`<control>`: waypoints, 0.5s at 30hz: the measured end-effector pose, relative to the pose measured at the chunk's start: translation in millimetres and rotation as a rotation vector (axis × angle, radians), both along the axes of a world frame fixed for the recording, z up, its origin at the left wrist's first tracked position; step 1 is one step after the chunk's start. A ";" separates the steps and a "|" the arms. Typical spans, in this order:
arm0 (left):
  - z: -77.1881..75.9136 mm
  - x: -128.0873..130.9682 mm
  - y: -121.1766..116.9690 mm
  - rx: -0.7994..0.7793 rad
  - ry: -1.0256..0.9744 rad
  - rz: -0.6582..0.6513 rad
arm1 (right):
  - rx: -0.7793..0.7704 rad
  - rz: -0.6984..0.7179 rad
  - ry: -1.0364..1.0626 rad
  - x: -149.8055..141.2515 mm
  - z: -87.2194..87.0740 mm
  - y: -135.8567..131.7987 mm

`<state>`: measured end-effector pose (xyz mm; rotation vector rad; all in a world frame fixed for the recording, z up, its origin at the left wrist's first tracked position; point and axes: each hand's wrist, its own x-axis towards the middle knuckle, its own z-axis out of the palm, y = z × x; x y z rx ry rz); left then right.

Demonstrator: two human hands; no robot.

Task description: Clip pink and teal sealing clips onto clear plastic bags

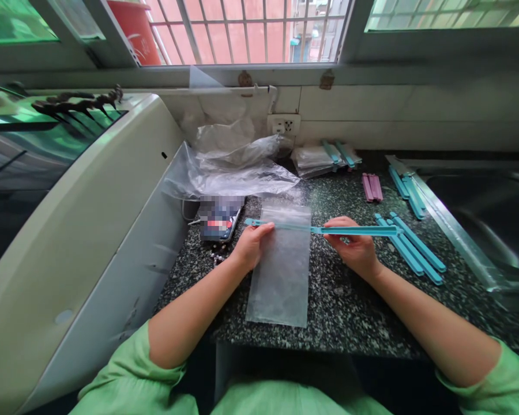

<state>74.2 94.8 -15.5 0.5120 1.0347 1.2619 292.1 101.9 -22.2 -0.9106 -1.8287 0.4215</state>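
A small clear plastic bag (281,271) lies flat on the dark speckled counter (341,311) in front of me. A long teal sealing strip (324,229) runs across the bag's top edge and sticks out to the right. My left hand (251,245) is closed on the strip's left end at the bag's top corner. My right hand (354,245) is closed around the strip just right of the bag. Both sleeves are light green.
Loose teal strips (415,248) lie to the right, more teal strips (406,184) and pink strips (372,187) farther back. Stacked bags (315,160) and crumpled plastic (233,167) sit at the back. A phone (219,222) lies left. A steel sink (480,213) is right, a white appliance (90,230) left.
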 end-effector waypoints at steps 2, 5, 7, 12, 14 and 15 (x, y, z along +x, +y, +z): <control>0.3 0.5 -1.0 0.030 0.021 -0.011 | -0.011 -0.018 -0.008 -0.5 1.8 -1.1; -0.3 0.6 -2.9 0.059 0.031 -0.053 | -0.025 -0.039 -0.015 -0.4 1.6 -2.9; -1.4 0.5 -4.1 0.055 0.043 -0.074 | -0.001 -0.049 -0.026 0.3 0.5 -3.6; -3.2 2.0 -5.6 0.049 0.070 -0.067 | 0.075 -0.080 -0.066 1.6 0.5 -4.0; -3.0 3.3 -5.8 0.039 0.088 -0.066 | 0.067 -0.090 -0.086 1.4 0.9 -4.0; -2.8 3.8 -6.0 0.033 0.096 -0.067 | 0.065 -0.087 -0.086 1.1 0.8 -3.9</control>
